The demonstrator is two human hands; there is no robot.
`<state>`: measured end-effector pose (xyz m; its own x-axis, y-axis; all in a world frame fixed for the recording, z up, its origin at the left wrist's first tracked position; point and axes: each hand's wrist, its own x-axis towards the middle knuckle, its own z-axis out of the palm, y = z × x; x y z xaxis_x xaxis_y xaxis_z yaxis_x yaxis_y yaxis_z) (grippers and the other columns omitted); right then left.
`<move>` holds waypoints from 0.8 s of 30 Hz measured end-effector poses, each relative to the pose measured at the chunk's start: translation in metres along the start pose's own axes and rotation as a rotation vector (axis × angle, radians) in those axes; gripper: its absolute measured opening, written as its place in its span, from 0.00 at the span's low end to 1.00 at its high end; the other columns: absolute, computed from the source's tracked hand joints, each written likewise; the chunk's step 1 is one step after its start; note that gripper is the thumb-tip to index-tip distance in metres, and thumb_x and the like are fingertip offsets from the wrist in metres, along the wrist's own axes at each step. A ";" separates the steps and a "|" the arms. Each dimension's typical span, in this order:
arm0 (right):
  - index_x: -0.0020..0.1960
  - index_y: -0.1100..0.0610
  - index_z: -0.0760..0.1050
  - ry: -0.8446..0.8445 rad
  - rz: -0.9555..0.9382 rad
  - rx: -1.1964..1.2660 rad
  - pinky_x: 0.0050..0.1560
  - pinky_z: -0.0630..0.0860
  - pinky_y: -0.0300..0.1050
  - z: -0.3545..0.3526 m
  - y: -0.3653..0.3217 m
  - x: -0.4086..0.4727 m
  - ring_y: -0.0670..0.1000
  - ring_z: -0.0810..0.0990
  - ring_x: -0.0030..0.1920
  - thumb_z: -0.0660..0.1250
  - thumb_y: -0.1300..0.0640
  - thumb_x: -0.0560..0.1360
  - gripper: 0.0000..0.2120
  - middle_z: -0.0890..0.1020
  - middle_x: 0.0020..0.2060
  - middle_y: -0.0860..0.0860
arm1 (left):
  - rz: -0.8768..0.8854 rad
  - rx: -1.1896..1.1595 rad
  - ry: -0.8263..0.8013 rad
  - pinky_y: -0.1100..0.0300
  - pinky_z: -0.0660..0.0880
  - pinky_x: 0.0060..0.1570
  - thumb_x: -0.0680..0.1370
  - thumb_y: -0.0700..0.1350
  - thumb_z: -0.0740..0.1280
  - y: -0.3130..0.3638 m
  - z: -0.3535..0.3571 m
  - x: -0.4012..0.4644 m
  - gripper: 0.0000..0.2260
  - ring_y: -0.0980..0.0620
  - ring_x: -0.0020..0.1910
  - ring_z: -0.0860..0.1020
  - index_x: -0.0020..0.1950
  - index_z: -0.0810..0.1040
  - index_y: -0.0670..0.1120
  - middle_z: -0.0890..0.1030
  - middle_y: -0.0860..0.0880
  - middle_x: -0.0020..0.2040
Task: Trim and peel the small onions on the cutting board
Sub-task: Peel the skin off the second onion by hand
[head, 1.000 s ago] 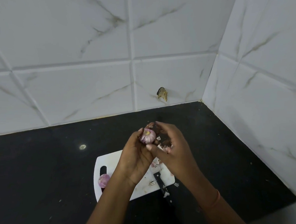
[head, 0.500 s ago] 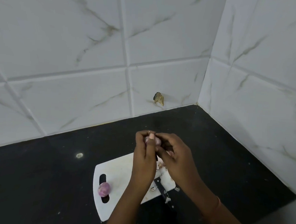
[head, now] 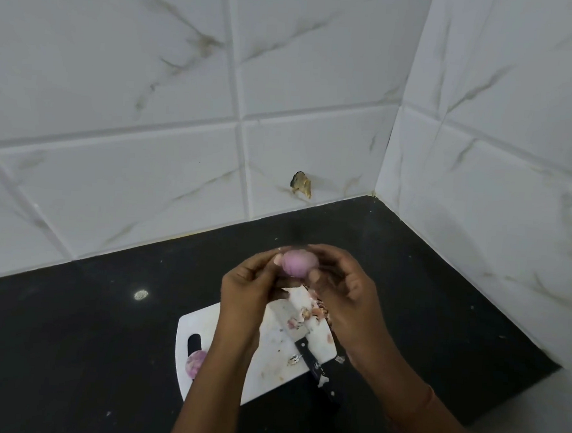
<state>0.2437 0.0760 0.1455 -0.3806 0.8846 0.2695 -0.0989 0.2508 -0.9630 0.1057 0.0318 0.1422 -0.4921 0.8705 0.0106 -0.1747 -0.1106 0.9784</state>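
both hands (head: 302,281) are pinching the onion (head: 298,263) between them above the cutting board (head: 270,366), its long axis lying left to right.

Both forearms reach forward, the hands meeting raised. The left hand (head: 252,281) and right hand (head: 344,286) curl their fingertips inward, pinching from opposite sides of a shared grip.

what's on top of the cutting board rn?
On the cutting board: knife, peel scraps, one small onion by the handle slot. Forearms cover its middle and far edge.
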 end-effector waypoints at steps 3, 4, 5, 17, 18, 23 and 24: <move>0.60 0.54 0.76 0.016 0.058 0.058 0.54 0.79 0.38 -0.001 -0.004 0.004 0.45 0.81 0.56 0.69 0.60 0.75 0.14 0.82 0.56 0.48 | 0.009 0.150 0.207 0.57 0.80 0.46 0.74 0.41 0.74 -0.004 -0.009 0.007 0.08 0.46 0.43 0.84 0.37 0.78 0.44 0.85 0.42 0.41; 0.59 0.54 0.76 0.026 0.065 0.047 0.53 0.78 0.36 -0.002 -0.005 0.005 0.44 0.82 0.56 0.69 0.61 0.75 0.14 0.83 0.55 0.47 | -0.007 0.188 0.243 0.53 0.80 0.51 0.74 0.42 0.74 -0.006 -0.011 0.010 0.10 0.48 0.46 0.84 0.36 0.76 0.43 0.85 0.43 0.42; 0.59 0.53 0.76 0.037 0.070 0.022 0.51 0.78 0.34 -0.002 -0.006 0.007 0.42 0.82 0.55 0.70 0.62 0.75 0.14 0.83 0.54 0.47 | -0.002 0.228 0.228 0.51 0.79 0.55 0.75 0.43 0.73 -0.007 -0.012 0.012 0.09 0.52 0.49 0.83 0.37 0.77 0.44 0.85 0.46 0.45; 0.59 0.64 0.74 0.180 0.489 0.654 0.41 0.82 0.44 0.005 -0.016 0.019 0.56 0.84 0.43 0.65 0.55 0.77 0.15 0.83 0.48 0.63 | 0.070 0.391 -0.002 0.54 0.79 0.57 0.79 0.47 0.69 -0.005 -0.007 0.024 0.07 0.60 0.52 0.81 0.45 0.83 0.47 0.84 0.55 0.53; 0.59 0.65 0.74 0.191 0.517 0.698 0.39 0.82 0.44 0.005 -0.015 0.019 0.55 0.84 0.41 0.64 0.55 0.79 0.15 0.83 0.45 0.63 | 0.063 0.458 -0.086 0.56 0.74 0.64 0.82 0.48 0.64 -0.004 -0.007 0.024 0.08 0.62 0.60 0.76 0.55 0.83 0.52 0.79 0.58 0.63; 0.60 0.63 0.73 0.208 0.495 0.631 0.34 0.80 0.43 0.012 -0.009 0.019 0.53 0.82 0.36 0.60 0.52 0.81 0.15 0.82 0.43 0.61 | 0.120 0.233 -0.302 0.64 0.72 0.66 0.82 0.47 0.61 0.001 -0.009 0.016 0.20 0.64 0.69 0.72 0.74 0.68 0.58 0.74 0.60 0.70; 0.58 0.62 0.73 0.198 0.468 0.567 0.34 0.80 0.43 0.014 -0.008 0.018 0.53 0.82 0.36 0.59 0.52 0.81 0.14 0.82 0.44 0.60 | 0.123 0.184 -0.335 0.63 0.74 0.63 0.81 0.45 0.63 0.002 -0.008 0.014 0.20 0.61 0.67 0.75 0.74 0.70 0.55 0.77 0.56 0.67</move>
<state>0.2244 0.0847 0.1582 -0.3322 0.9164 -0.2233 -0.4456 -0.3612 -0.8191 0.0913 0.0401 0.1423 -0.1888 0.9677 0.1669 0.0387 -0.1625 0.9859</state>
